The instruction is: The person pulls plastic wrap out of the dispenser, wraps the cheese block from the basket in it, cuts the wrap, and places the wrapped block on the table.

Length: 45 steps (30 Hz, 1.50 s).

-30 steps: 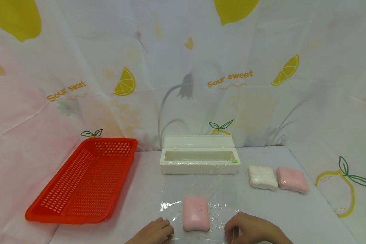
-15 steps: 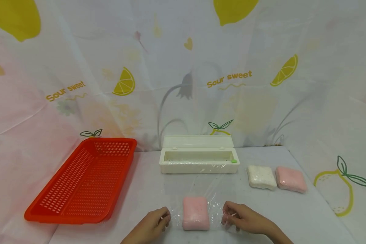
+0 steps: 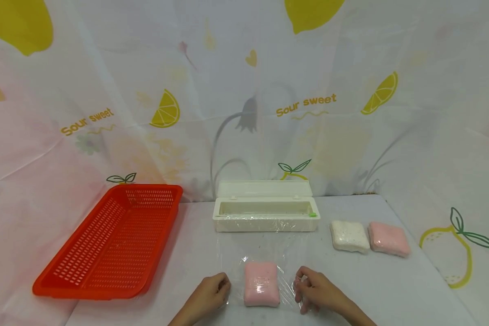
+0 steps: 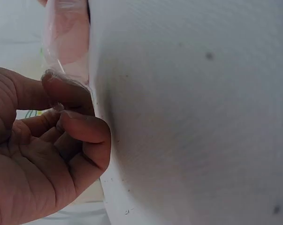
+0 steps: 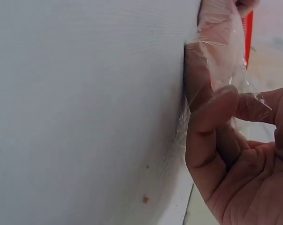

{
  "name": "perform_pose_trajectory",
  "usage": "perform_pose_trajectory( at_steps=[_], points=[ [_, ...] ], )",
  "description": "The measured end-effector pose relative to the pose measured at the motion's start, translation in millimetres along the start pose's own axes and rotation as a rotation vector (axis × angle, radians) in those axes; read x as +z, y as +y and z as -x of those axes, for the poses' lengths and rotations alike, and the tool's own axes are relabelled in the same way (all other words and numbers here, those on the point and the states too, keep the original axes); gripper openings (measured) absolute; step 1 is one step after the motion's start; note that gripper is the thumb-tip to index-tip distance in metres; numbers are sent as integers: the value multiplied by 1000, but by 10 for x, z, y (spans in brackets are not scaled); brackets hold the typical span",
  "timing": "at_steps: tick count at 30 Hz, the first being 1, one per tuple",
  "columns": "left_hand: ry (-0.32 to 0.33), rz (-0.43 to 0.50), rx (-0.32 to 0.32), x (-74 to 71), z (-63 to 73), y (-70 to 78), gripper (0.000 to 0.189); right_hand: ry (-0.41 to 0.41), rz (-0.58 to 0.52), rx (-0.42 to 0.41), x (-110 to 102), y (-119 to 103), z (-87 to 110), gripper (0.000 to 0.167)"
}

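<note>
A pink bar (image 3: pixel 261 290), soap-like with rounded corners, lies on the table between my hands. Clear cling film (image 3: pixel 285 283) runs from the dispenser box and is drawn over the bar. My left hand (image 3: pixel 212 292) is beside the bar's left edge; in the left wrist view its thumb and fingers pinch a gathered bit of film (image 4: pixel 59 77). On the other side, my right hand (image 3: pixel 319 292) holds the film's right edge in curled fingers, with crinkled film (image 5: pixel 211 47) around the fingertips in the right wrist view. The film's underside is hidden.
A long white cling film dispenser (image 3: pixel 266 225) with its lid raised stands at the back centre, a green slider at its right end. At left is a red perforated basket (image 3: pixel 146 283). A white bar (image 3: pixel 350 236) and another pink bar (image 3: pixel 389 238), both shiny, lie at right.
Both hands have risen from the table's near edge and moved slightly forward, bringing the film's near edge over the pink bar. A glossy film reflection now shows on the bar.
</note>
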<state>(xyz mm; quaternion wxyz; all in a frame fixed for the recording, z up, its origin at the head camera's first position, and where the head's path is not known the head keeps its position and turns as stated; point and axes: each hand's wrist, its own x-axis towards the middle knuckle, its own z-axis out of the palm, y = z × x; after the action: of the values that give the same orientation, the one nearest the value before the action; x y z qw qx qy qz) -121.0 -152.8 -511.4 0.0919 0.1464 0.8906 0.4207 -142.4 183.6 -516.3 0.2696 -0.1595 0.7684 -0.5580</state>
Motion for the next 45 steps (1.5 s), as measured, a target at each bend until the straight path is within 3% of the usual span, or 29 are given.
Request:
perform_pose_trajectory(
  at_steps=[4, 9, 13, 16, 19, 23, 26, 31, 35, 41, 45],
  points=[
    [8, -67, 20, 47, -26, -33, 12, 19, 76, -19, 39, 9, -26, 14],
    [20, -181, 22, 35, -24, 27, 6, 45, 183, -74, 12, 8, -37, 11],
    [128, -360, 47, 1, 15, 144, 21, 116, 338, -119, -77, -87, 29, 18],
    [210, -441, 58, -14, 48, 259, 35, 231, 469, -144, -115, -221, 93, 25],
    [211, -401, 72, -28, 90, 383, 39, 369, 587, -153, -82, -358, 139, 30],
    [120, -257, 38, -31, 149, 527, 33, 476, 703, -243, 44, -465, 183, 32],
    [49, -187, -17, -16, 155, 574, 36, 445, 698, -328, 152, -470, 195, 32],
    [-13, -178, -49, 28, 117, 548, 40, 279, 593, -360, 293, -382, 159, 31],
    [-46, -191, -37, 95, 77, 474, 41, 179, 533, -330, 358, -296, 103, 40],
    [-145, -177, -82, 227, 7, 409, 45, 123, 514, -260, 419, -208, 21, 53],
    [-120, -252, -4, 295, -8, 388, 36, 115, 499, -221, 472, -194, -44, 51]
  ],
)
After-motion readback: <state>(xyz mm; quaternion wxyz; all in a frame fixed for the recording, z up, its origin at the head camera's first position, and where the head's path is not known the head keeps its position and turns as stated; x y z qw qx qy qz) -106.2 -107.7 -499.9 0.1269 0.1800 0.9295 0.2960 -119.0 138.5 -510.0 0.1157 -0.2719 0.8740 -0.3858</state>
